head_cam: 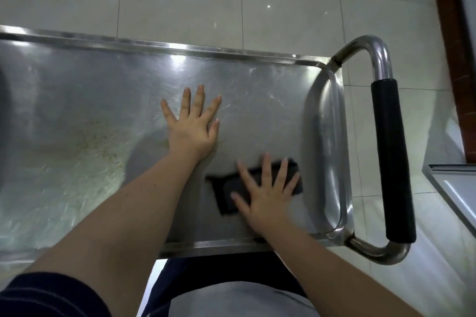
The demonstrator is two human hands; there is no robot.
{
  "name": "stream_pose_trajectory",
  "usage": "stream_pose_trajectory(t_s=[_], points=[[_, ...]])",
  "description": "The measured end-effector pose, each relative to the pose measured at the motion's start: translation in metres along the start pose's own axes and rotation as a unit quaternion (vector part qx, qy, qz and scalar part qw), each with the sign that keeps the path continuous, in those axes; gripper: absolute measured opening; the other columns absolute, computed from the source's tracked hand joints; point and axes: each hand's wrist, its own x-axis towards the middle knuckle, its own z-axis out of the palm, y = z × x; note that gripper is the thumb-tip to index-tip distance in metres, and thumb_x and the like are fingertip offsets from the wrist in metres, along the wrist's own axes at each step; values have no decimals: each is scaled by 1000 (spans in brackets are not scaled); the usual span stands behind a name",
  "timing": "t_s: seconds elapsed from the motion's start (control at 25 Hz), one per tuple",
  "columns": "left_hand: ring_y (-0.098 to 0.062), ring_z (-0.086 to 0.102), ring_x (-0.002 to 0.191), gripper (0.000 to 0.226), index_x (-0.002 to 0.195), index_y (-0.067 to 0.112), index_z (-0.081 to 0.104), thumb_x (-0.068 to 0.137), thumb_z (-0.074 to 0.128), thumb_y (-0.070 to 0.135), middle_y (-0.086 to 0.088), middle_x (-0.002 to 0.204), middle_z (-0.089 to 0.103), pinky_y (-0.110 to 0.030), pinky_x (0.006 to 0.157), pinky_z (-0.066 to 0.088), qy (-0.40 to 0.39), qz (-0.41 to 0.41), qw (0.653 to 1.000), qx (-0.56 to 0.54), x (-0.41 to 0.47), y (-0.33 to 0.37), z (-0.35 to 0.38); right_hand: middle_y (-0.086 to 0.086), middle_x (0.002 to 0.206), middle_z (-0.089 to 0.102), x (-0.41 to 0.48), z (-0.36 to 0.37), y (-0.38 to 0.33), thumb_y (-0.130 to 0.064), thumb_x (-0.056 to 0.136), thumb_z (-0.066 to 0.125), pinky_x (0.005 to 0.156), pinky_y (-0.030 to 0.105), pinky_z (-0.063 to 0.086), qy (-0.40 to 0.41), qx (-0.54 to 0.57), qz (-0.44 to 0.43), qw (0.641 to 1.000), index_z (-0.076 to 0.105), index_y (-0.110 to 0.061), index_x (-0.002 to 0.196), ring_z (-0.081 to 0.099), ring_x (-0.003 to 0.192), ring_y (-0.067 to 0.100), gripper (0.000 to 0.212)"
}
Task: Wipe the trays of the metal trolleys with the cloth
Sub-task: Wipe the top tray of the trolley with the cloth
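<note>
Stainless steel fills the view: the top tray (108, 77) of a metal trolley, its long axis running left to right across the picture, with the black-sleeved push handle (392, 162) at its right end.

The right hand (265, 195) is down flat on the dark cloth (228, 194). Its fingers (268, 170) are straight and fanned wide, pressing the cloth onto the metal, not gripping it. The cloth lies at the near right end of the tray, just beside the curved end wall. It is folded into a rough oblong, its length running roughly left to right and tilted up toward the handle. One corner pokes out to the left of the palm.

The left hand (192, 127) is empty and planted palm-down on bare metal further in, fingers (199, 100) spread. It looks like a bracing hand.

Here is what the next stroke turns on. A yellowish speckled patch (98, 141) of grime sits well off to the left of the cloth, and the left hand and forearm lie between the two. The left hand is nearer the dirt, but the right hand has the cloth. By my reading the sweep has to travel leftward along the tray's length, and the left arm must lift or shift to let it through.

Most of the tray looks unwiped, so I judge the job is at an early stage.
</note>
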Motion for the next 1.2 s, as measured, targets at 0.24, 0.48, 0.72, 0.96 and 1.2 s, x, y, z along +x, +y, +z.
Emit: stream_pose_trajectory(t_s=[0.24, 0.48, 0.72, 0.96, 1.2], points=[[-29, -5, 151, 59, 154, 42, 5, 98, 17, 54, 2, 165, -1, -68, 111, -10, 2, -28, 999, 16, 4, 2, 2, 11, 162, -14, 235, -59, 19, -79, 84, 12, 106, 71, -15, -9, 23, 121, 992, -5, -55, 147, -13, 141, 54, 69], [-31, -7, 150, 59, 154, 42, -2, 98, 11, 55, 1, 164, -7, -69, 110, -13, -31, -29, 998, 39, 7, 4, -1, 11, 163, -4, 164, -44, 27, -74, 88, 17, 110, 69, -9, 4, -25, 39, 999, 2, -52, 149, -8, 143, 53, 67], [-30, -11, 150, 59, 154, 42, 0, 97, 12, 54, 2, 164, -9, -69, 110, -11, -41, -34, 998, 26, 7, 4, -6, 14, 162, 9, -68, 8, 24, -72, 90, 26, 105, 76, 10, -71, -14, -38, 997, 21, -46, 151, 3, 143, 54, 66], [-29, -7, 150, 59, 154, 42, 2, 98, 14, 55, 3, 164, -4, -69, 111, -10, -29, -33, 999, 27, 8, 3, -3, 14, 163, -2, 142, -34, 28, -74, 87, 16, 109, 70, -11, 33, 5, 52, 998, 8, -51, 150, -6, 141, 56, 67], [-30, -4, 150, 59, 154, 43, 4, 97, 15, 54, 2, 165, -1, -70, 111, -7, -29, -33, 999, 32, 12, 2, -1, 14, 162, -10, 251, -59, 24, -77, 86, 7, 109, 69, -12, 20, -26, 91, 995, -4, -51, 149, -11, 141, 54, 69]])
